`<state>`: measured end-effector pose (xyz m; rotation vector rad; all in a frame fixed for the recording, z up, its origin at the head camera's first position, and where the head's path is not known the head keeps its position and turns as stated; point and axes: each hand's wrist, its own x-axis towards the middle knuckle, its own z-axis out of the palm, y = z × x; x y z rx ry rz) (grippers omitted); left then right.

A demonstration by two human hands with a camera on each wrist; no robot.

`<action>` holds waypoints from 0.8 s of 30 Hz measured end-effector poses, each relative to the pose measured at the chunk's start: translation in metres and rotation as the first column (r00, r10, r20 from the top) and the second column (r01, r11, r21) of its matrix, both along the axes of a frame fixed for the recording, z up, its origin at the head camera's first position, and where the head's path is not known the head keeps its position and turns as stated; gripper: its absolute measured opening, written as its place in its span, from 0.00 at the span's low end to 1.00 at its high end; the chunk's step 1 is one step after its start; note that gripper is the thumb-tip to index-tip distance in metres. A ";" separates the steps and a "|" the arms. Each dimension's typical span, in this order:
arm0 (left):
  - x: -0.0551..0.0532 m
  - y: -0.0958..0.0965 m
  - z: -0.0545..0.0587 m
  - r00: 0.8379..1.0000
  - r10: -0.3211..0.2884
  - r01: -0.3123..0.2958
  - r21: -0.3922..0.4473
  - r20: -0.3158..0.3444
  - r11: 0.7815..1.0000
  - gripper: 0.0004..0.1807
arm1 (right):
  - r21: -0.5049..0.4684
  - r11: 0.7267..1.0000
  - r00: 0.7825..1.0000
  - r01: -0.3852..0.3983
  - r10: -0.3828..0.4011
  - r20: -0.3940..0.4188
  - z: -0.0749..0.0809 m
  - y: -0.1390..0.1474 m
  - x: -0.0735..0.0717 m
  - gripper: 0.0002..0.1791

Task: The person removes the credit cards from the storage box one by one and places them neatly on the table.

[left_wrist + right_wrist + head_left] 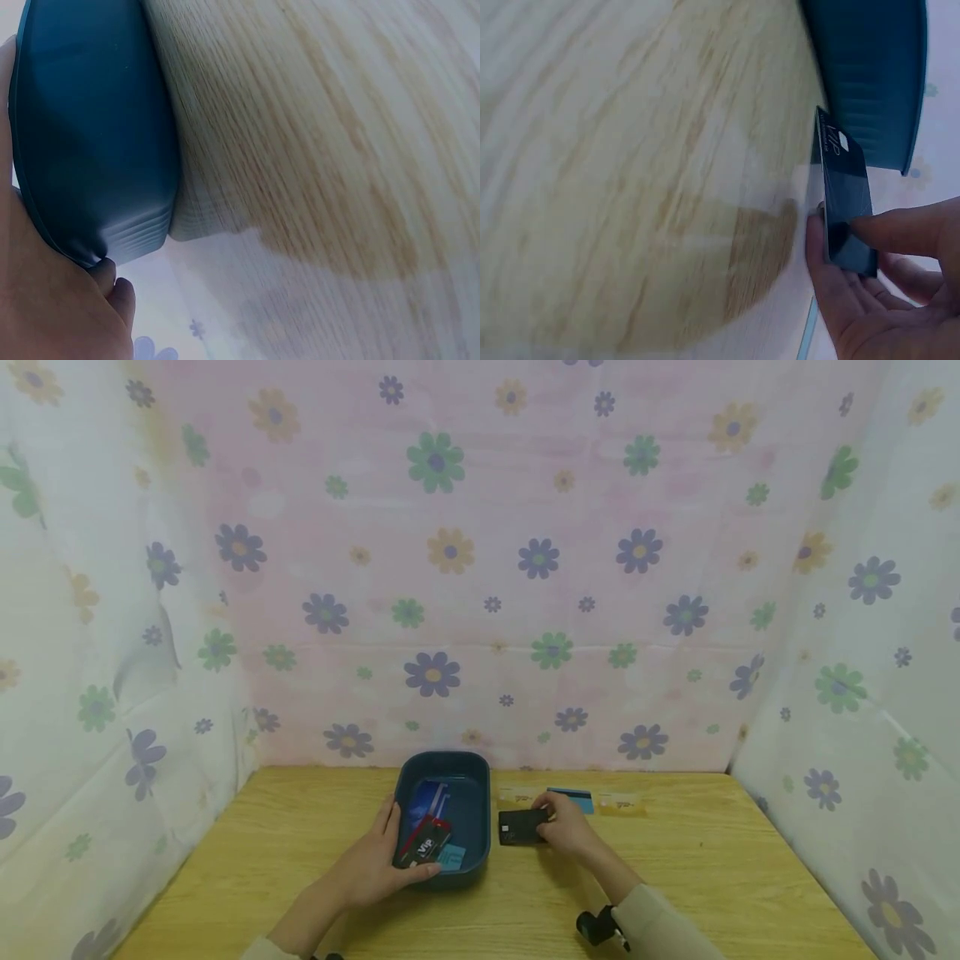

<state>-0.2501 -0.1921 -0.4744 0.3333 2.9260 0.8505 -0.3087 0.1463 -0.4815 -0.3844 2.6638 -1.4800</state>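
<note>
A dark blue plastic bin [480, 814] stands on the table, holding a blue card with pale stripes [429, 802], a black and red VIP card [426, 843] and a light blue card [452, 858]. My left hand [375, 860] grips the bin at its near left corner, thumb along the near rim and fingers on the left side. Just right of the bin, my right hand [573, 831] pinches a black VIP card [845, 187] by its right end, between thumb and fingers. The right wrist view shows this card's chip and lettering.
Behind the right hand, a blue card with a dark stripe [581, 802] lies between two yellowish cards, the left one [517, 797] and the right one [622, 804]. The wooden table [720, 860] meets flower-patterned cloth [510, 568] at the back and sides.
</note>
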 end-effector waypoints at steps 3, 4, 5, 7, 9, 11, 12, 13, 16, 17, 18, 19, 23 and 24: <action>0.002 0.000 0.001 1.000 -0.001 0.001 0.002 0.005 1.000 0.72 | 0.073 0.997 0.998 0.001 0.004 -0.070 -0.003 -0.002 -0.002 0.17; 0.003 0.001 0.001 1.000 -0.001 0.001 0.004 0.007 1.000 0.72 | 0.092 0.996 0.996 0.004 0.004 -0.084 -0.003 -0.003 -0.002 0.17; 0.003 0.001 0.001 1.000 -0.002 0.002 0.005 0.007 1.000 0.72 | 0.108 0.994 0.995 0.008 0.003 -0.095 -0.003 -0.004 -0.002 0.17; 0.004 0.001 0.002 1.000 -0.003 0.003 0.007 0.007 1.000 0.71 | 0.136 0.990 0.994 0.024 -0.010 -0.107 -0.002 -0.007 -0.002 0.17; 0.004 0.001 0.002 1.000 -0.001 0.001 0.006 0.005 1.000 0.71 | 0.152 0.988 0.996 0.038 -0.025 -0.090 -0.001 -0.010 -0.001 0.17; 0.003 0.001 0.002 1.000 0.002 -0.002 0.007 0.004 1.000 0.72 | 0.151 0.987 0.997 0.056 -0.048 -0.059 0.000 -0.013 -0.002 0.18; 0.003 0.001 0.002 1.000 0.003 -0.003 0.007 0.004 1.000 0.72 | 0.153 0.986 0.997 0.060 -0.053 -0.053 0.000 -0.014 -0.002 0.18; 0.003 0.001 0.002 1.000 0.004 -0.004 0.007 0.003 1.000 0.72 | 0.156 0.986 0.997 0.066 -0.059 -0.045 0.001 -0.015 -0.003 0.18; 0.002 0.001 0.002 1.000 0.005 -0.005 0.008 0.001 1.000 0.72 | 0.168 0.983 0.997 0.073 -0.066 -0.045 0.003 -0.016 -0.003 0.19; 0.002 0.000 0.002 1.000 0.005 -0.005 0.007 0.001 1.000 0.72 | 0.173 0.982 0.997 0.074 -0.067 -0.045 0.003 -0.017 -0.003 0.19; 0.002 0.000 0.002 1.000 0.005 -0.005 0.004 0.000 1.000 0.72 | 0.176 0.982 0.997 0.074 -0.068 -0.043 0.003 -0.017 -0.003 0.19; 0.001 0.000 0.001 1.000 0.006 -0.006 0.000 0.000 1.000 0.72 | 0.179 0.981 0.997 0.073 -0.066 -0.042 0.002 -0.018 -0.003 0.19; -0.001 0.000 -0.001 1.000 0.007 -0.007 -0.013 0.000 1.000 0.72 | 0.180 0.982 0.998 0.062 -0.057 -0.033 0.001 -0.019 -0.004 0.19; -0.001 0.000 -0.001 1.000 0.008 -0.008 -0.017 -0.001 1.000 0.72 | 0.179 0.982 0.998 0.060 -0.055 -0.030 0.001 -0.019 -0.004 0.19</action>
